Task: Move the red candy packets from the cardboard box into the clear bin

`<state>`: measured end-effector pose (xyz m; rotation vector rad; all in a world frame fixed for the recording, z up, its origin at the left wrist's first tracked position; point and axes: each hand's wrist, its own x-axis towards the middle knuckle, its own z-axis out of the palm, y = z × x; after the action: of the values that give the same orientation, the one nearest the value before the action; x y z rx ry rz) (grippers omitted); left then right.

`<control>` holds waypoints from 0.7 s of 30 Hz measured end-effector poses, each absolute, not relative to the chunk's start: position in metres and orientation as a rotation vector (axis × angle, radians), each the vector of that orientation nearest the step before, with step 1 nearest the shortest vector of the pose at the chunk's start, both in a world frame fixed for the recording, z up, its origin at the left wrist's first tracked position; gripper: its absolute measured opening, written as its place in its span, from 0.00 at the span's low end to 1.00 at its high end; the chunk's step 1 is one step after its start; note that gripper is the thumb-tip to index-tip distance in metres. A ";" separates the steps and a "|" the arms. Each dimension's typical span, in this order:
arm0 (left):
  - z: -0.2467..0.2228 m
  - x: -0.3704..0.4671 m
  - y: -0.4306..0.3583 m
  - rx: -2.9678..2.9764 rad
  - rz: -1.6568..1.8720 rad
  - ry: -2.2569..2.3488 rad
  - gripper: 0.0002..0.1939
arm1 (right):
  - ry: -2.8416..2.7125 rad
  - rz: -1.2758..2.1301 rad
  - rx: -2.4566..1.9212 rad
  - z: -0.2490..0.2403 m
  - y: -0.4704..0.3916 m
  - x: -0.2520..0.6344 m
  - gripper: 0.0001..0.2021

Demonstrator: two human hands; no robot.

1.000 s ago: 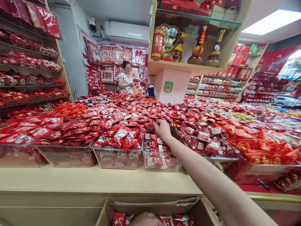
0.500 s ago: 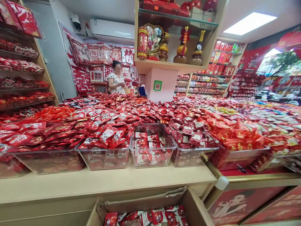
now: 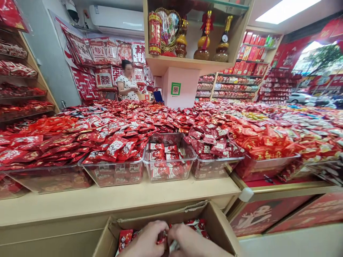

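Note:
Low in the picture, both my hands are inside an open cardboard box (image 3: 224, 228) of small red-and-white wrapped packets (image 3: 125, 238). My left hand (image 3: 150, 240) has its fingers curled down, with a bit of red wrapper showing between them. Close beside it, my right hand (image 3: 189, 240) is also curled, and a red-and-white packet edge shows under its fingers. The fingertips are partly hidden, so how many packets they grip cannot be made out. Behind the box, a clear plastic bin (image 3: 169, 165) on the counter holds similar packets in neat stacks, lower than its rim.
Heaped bins of packets flank it, including dark red ones (image 3: 214, 144) on the right. A pale counter ledge (image 3: 120, 200) runs between box and bins. A shelf unit (image 3: 184, 64) stands above. Beyond the display is a person (image 3: 128, 84) in a dotted top.
Both my hands have come into view, reaching down into the cardboard box among the packets. The camera view has tilted slightly downward and shifted right.

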<state>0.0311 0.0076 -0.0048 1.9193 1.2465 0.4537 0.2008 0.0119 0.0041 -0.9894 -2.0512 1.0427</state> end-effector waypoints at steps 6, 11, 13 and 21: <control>0.027 0.043 0.010 1.182 0.817 1.094 0.07 | -1.574 1.154 -1.292 0.014 0.025 0.217 0.14; 0.033 0.055 0.001 0.884 0.787 0.913 0.10 | -1.343 1.339 -1.283 0.016 0.025 0.213 0.16; 0.030 0.059 0.001 0.977 0.828 0.968 0.14 | -1.352 1.361 -1.281 0.015 0.024 0.211 0.17; 0.023 0.058 0.004 1.053 0.872 1.021 0.15 | -1.300 1.323 -1.235 0.019 0.021 0.208 0.19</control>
<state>0.0582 0.0039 0.0233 1.0530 1.0207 0.8720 0.2078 0.0207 0.0195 -1.2349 -1.3001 1.3226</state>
